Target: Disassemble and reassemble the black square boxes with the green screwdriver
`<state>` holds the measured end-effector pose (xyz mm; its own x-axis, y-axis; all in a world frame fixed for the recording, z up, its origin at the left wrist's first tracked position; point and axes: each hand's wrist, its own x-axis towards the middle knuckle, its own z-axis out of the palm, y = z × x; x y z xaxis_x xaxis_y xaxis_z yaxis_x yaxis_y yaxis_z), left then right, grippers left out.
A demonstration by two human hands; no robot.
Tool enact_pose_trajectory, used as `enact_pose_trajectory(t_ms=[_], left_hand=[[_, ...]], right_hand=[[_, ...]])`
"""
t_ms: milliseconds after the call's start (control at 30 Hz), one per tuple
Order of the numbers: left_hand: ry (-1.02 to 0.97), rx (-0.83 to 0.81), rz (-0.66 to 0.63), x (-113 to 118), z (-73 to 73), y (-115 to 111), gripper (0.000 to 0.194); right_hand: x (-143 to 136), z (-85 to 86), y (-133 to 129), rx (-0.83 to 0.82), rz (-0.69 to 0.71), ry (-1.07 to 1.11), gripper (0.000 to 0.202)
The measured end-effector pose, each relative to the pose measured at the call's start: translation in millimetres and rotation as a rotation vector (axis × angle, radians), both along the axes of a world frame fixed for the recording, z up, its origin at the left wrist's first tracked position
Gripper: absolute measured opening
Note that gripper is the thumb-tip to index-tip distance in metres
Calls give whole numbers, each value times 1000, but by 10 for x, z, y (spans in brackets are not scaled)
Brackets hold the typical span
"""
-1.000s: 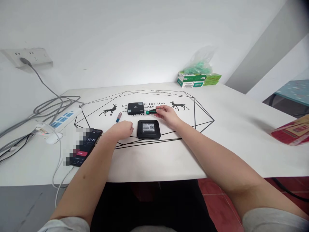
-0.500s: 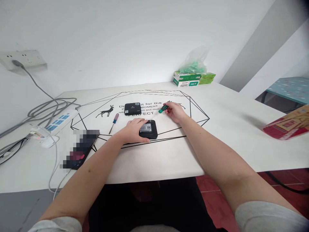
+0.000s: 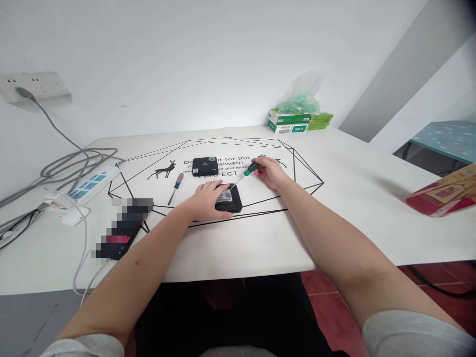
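Observation:
A small black electronic box (image 3: pixel 235 202) with a white printed label lies label-side up on the printed table mat. My left hand (image 3: pixel 208 200) grips it from the left, fingers along the far side and thumb along the near side, covering much of it. In my right hand (image 3: pixel 270 171) is a green-handled screwdriver (image 3: pixel 248 171), slanting down to the left. Its tip meets the box near the label's far edge. Behind them rests a second black box (image 3: pixel 205 166) with small stickers. Left of my left hand lies another screwdriver (image 3: pixel 176 188) with a reddish and blue handle.
A phone (image 3: pixel 128 225), partly pixelated, lies at the left near my forearm. Beyond it are a power strip (image 3: pixel 92 186) and coiled grey cables (image 3: pixel 70 166). Green-and-white boxes (image 3: pixel 288 121) stand against the wall under a plastic bag. A red package (image 3: pixel 442 196) sits at the far right.
My left hand has shifted very slightly to the right over the box. The screwdriver in my right hand stays at nearly the same place and slant.

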<state>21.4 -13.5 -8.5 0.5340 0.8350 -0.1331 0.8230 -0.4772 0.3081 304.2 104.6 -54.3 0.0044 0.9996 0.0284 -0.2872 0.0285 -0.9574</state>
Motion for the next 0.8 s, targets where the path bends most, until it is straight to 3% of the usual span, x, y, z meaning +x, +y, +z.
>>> enact_pose_trajectory(t_ms=[333, 600, 800], left_hand=[[-4, -20, -26, -11, -9, 1, 100], [-44, -22, -61, -30, -31, 24, 96], [-33, -34, -62, -4, -9, 32, 104]], right_hand=[[7, 38, -41, 14, 20, 13, 14], [-10, 30, -17, -5, 7, 26, 21], [8, 44, -10, -9, -11, 46, 19]])
